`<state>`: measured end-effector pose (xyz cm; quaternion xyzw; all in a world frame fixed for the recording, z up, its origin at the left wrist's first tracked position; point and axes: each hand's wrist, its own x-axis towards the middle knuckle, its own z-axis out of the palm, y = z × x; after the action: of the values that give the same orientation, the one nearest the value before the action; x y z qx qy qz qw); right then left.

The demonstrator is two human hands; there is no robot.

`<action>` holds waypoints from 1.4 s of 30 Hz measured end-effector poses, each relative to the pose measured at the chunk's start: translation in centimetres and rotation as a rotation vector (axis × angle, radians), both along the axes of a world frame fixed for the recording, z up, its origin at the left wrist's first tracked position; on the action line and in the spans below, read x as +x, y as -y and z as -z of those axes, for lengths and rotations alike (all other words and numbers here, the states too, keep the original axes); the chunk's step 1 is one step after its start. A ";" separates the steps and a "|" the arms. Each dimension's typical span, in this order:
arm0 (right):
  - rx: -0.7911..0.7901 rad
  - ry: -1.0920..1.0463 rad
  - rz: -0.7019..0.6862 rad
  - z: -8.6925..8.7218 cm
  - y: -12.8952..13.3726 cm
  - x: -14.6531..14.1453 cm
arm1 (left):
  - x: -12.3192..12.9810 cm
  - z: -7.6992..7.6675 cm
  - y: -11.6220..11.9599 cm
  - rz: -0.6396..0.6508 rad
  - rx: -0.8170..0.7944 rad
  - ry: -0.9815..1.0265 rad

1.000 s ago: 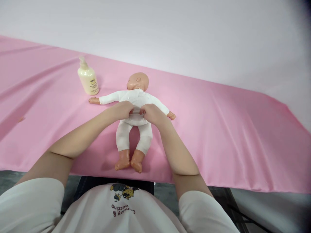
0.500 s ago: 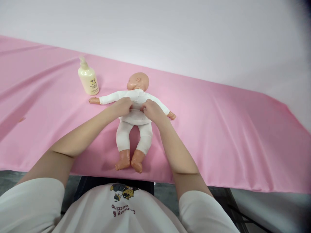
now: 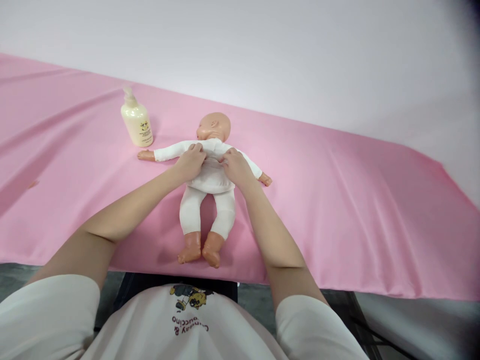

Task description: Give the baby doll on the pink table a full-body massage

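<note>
Head view: resting left hand (image 3: 192, 162) and right hand (image 3: 237, 167) on torso of white-clad doll (image 3: 210, 181). Curling fingers inward on both sides, with a small gap between hands; cannot tell grip as clamped on fabric or only pressing. Doll lying on pink-covered table (image 3: 337, 215), head turned toward wearer's left, arms spread wide, feet toward wearer near front edge. Pump bottle (image 3: 137, 124) standing at wearer's left, just beside doll's outstretched arm. Pale wall (image 3: 285, 55) behind table.
</note>
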<state>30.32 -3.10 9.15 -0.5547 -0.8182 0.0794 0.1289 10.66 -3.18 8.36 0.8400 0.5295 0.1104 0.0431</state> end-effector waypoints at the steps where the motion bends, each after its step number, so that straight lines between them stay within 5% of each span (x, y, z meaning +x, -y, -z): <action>1: 0.008 0.000 -0.007 0.1 -0.1 0.0 | 0.1 0.2 0.0 -0.003 0.002 0.011; 14: 0.036 0.013 0.083 2.2 -1.4 -1.0 | 0.2 1.7 -0.9 -0.051 0.050 0.110; 19: -0.073 0.038 0.051 -0.2 0.0 -0.2 | 0.2 0.9 -0.6 -0.051 0.034 0.020; 27: -0.302 0.148 -0.080 -5.5 4.9 -0.3 | 1.2 -4.0 4.3 0.124 -0.188 -0.115; 33: -0.285 0.181 -0.149 -6.0 6.5 -1.6 | 2.0 -5.6 7.0 0.184 -0.244 -0.163; 42: -0.208 0.142 -0.127 -4.7 5.0 -1.6 | 2.2 -3.9 5.4 0.097 -0.177 -0.146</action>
<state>28.76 -8.09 13.84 -0.5166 -0.8459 0.1324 0.0073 12.86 -8.63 12.22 0.8634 0.4976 -0.0001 0.0836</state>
